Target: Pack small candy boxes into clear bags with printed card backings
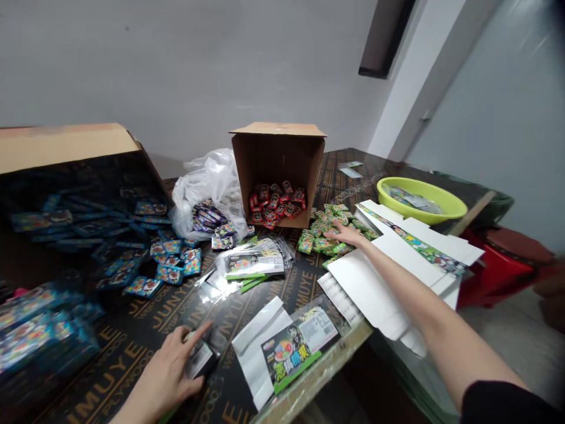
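My left hand (165, 368) is low on the table, thumb and fingers around a small dark packet in clear plastic (200, 356). My right hand (346, 232) reaches out over a pile of small green candy packets (322, 224), its fingers stretched out and touching them; whether one is pinched I cannot make out. Between my hands lies a flat printed candy bag (289, 353), partly on a white card sheet (265, 324). Behind it is a stack of similar clear bags with printed headers (256, 263).
An open carton (278, 150) holds red packets (276, 203). Purple packets (207, 217) lie by white plastic (212, 176). Blue packets (170, 259) spill from the left carton (66, 141). White card blanks (366, 288), a yellow-green basin (419, 206) and a red stool (507, 259) are right.
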Demonstrator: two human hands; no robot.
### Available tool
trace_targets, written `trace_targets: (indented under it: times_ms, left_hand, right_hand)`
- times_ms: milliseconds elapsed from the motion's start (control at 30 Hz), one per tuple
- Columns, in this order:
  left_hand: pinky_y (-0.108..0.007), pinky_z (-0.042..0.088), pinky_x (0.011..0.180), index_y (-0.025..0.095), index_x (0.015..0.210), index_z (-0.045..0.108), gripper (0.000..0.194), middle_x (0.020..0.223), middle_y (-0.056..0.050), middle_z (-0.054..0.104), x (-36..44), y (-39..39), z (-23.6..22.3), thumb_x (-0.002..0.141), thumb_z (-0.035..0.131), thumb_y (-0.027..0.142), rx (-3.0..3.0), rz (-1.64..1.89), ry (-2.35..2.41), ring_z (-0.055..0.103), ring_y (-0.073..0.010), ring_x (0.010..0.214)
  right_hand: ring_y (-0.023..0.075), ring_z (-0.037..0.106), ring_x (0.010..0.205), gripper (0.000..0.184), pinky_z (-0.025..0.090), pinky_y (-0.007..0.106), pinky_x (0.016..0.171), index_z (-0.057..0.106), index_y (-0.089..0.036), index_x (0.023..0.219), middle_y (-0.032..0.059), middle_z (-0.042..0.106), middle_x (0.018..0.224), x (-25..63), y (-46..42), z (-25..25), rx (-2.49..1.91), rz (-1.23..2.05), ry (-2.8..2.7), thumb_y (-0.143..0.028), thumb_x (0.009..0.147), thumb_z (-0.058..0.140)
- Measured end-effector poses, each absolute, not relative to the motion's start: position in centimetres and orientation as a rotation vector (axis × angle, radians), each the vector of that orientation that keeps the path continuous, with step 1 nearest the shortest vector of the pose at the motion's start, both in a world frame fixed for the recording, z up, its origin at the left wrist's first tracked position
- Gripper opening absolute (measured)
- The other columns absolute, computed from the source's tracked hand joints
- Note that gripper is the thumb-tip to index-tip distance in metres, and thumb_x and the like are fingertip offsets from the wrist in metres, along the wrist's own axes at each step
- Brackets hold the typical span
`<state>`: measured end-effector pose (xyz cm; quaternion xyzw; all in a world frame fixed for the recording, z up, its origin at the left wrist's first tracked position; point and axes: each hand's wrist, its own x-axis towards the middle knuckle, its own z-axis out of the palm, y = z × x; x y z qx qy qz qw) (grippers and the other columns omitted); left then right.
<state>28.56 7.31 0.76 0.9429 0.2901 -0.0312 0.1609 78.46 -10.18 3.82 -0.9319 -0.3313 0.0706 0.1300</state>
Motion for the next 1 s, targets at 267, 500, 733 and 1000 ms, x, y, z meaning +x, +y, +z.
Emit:
trace_targets:
  times_ms: [267, 500, 733, 1000]
  left_hand:
    - [-0.039, 0.047, 0.08, 0.019, 0.105, 0.051, 0.062, 0.103, -0.007, 0.051, 27.1, 7.7, 6.9, 0.058, 0.061, 0.057, 2.517, 0.787, 1.252, 0.054, -0.0274, 0.093]
    - [-0.033, 0.045, 0.081, 0.019, 0.091, 0.059, 0.03, 0.091, -0.004, 0.06, 26.5, 2.1, 7.0, 0.076, 0.054, 0.045, 2.087, 1.182, 1.22, 0.058, -0.02, 0.084]
    - [-0.03, 0.044, 0.082, 0.019, 0.109, 0.049, 0.034, 0.093, -0.005, 0.063, 25.0, -1.5, 6.6, 0.079, 0.052, 0.036, 1.572, 1.284, 1.124, 0.06, -0.0179, 0.091]
    - [-0.019, 0.043, 0.059, 0.013, 0.068, 0.064, 0.015, 0.068, 0.0, 0.065, 25.2, -1.5, 6.1, 0.065, 0.058, 0.027, 0.654, 1.079, 0.782, 0.058, -0.0102, 0.062]
  right_hand:
    - [0.0261, 0.038, 0.122, 0.043, 0.02, 0.049, 0.102, 0.056, -0.019, 0.114, 0.0112, 0.05, 0.126, 63.9, -7.7, 5.7, -2.159, 0.008, -1.206, -0.048, 0.084, 0.045]
    - [0.0173, 0.058, 0.091, 0.043, 0.046, 0.03, 0.075, 0.053, -0.026, 0.115, 0.0039, 0.06, 0.107, 41.5, -3.5, 5.8, -1.156, 0.937, -1.119, -0.049, 0.078, 0.054]
    - [0.0105, 0.051, 0.053, 0.039, 0.039, 0.022, 0.054, 0.045, -0.023, 0.094, -0.0077, 0.056, 0.063, 36.6, -1.9, 7.5, -0.955, 1.113, -0.524, -0.02, 0.06, 0.064]
    - [0.0122, 0.054, 0.061, 0.045, 0.04, 0.023, 0.059, 0.042, -0.024, 0.096, -0.0056, 0.063, 0.07, 37.0, -4.0, 7.9, -0.939, 1.098, -0.526, -0.007, 0.056, 0.051]
